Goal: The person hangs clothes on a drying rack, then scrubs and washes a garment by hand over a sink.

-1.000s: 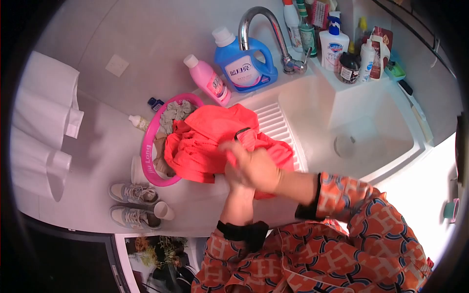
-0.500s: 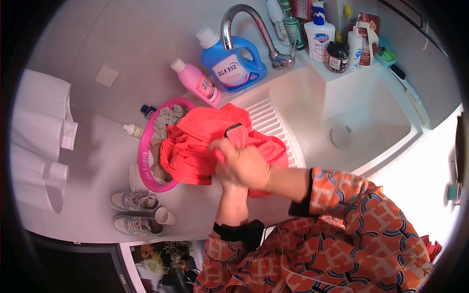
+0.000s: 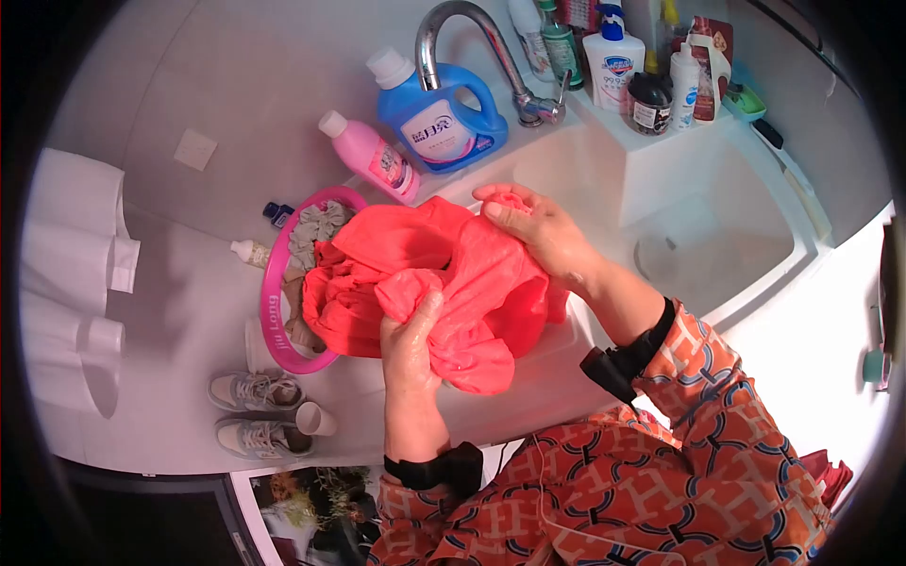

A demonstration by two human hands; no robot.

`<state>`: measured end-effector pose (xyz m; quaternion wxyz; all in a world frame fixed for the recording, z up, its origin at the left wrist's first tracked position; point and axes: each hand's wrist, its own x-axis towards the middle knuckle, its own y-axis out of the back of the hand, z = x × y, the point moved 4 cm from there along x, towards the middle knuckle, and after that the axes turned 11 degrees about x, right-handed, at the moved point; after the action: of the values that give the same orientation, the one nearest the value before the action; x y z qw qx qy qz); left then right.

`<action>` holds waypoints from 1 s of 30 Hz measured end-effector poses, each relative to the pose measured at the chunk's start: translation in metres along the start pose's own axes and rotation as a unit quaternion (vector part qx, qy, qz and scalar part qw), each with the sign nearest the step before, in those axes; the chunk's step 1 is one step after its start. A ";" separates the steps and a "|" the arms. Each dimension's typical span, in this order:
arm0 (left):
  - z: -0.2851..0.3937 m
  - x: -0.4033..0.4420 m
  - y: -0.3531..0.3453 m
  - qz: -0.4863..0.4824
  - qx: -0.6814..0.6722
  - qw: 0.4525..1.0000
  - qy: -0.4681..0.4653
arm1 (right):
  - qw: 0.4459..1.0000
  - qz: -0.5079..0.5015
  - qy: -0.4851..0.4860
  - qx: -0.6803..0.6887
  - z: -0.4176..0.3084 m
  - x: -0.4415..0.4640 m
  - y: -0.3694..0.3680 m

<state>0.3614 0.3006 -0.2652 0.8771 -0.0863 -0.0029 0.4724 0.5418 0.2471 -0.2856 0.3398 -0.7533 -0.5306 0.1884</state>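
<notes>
Red garment (image 3: 481, 288), held left of the sink bowl (image 3: 694, 179) and hiding the right side of the pink tub (image 3: 271, 288): my left grip (image 3: 408, 354) pinches a near-left fold of it, while my right grip (image 3: 547, 236) clasps its far-right part.

Basin (image 3: 273, 297) left, garment (image 3: 481, 283) middle, sink (image 3: 703, 212) right

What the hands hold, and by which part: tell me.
Red cloth: the left hand grips a bunched near fold, the right hand a gathered part farther away.
</notes>
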 end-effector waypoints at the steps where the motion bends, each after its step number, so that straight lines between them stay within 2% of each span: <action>1: 0.004 -0.001 -0.002 0.008 -0.008 1.000 -0.021 | 1.000 -0.006 0.006 -0.013 -0.001 -0.003 0.000; 4: 0.014 -0.002 -0.001 0.028 -0.009 0.995 -0.098 | 0.999 -0.043 -0.026 -0.004 0.006 -0.010 0.004; 7: 0.023 -0.004 0.003 0.069 -0.024 0.988 -0.139 | 0.985 -0.146 -0.088 0.004 0.003 -0.023 -0.005; 11: 0.024 -0.005 0.013 0.100 0.031 0.978 -0.181 | 0.977 -0.099 -0.189 -0.006 0.013 -0.027 0.006; 14: 0.023 -0.006 0.012 0.113 0.055 0.970 -0.207 | 0.989 -0.063 -0.130 -0.019 0.013 -0.028 -0.001; 17: 0.012 -0.001 0.013 0.154 0.080 0.967 -0.184 | 0.996 -0.004 -0.053 0.074 0.019 -0.026 -0.010; 18: 0.004 0.003 0.014 0.174 0.094 0.965 -0.173 | 0.998 -0.004 -0.017 -0.053 0.019 -0.027 -0.015; 20: -0.011 0.016 0.013 0.214 0.120 0.958 -0.149 | 0.952 -0.002 0.058 -0.301 0.022 -0.031 -0.033; 21: -0.020 0.020 0.009 0.230 0.091 0.968 -0.043 | 0.885 -0.030 0.201 -0.419 0.026 -0.040 -0.054; 22: -0.039 0.027 0.008 0.157 -0.059 0.985 0.028 | 0.833 -0.079 0.223 -0.499 0.035 -0.047 -0.069; 23: -0.066 0.038 0.010 0.078 -0.207 0.970 0.099 | 0.772 -0.125 0.242 -0.574 0.042 -0.052 -0.078; 24: -0.079 0.038 0.020 -0.138 -0.241 0.960 -0.029 | 0.724 -0.073 0.368 -0.578 0.048 -0.040 -0.069; 25: -0.052 0.022 -0.011 0.046 -0.156 0.986 0.018 | 0.745 -0.022 0.360 -0.561 0.046 -0.023 -0.062; 27: -0.030 0.015 -0.020 0.113 -0.069 0.990 0.050 | 0.711 0.028 0.312 -0.630 0.041 -0.005 -0.055; 30: -0.043 0.021 0.008 0.080 -0.174 0.966 0.174 | 0.696 -0.117 0.386 -0.593 0.060 -0.036 -0.076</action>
<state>0.3706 0.3158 -0.3105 0.7950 -0.3185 0.0742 0.5109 0.4387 0.2482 -0.2762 0.0169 -0.7366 -0.4384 -0.5146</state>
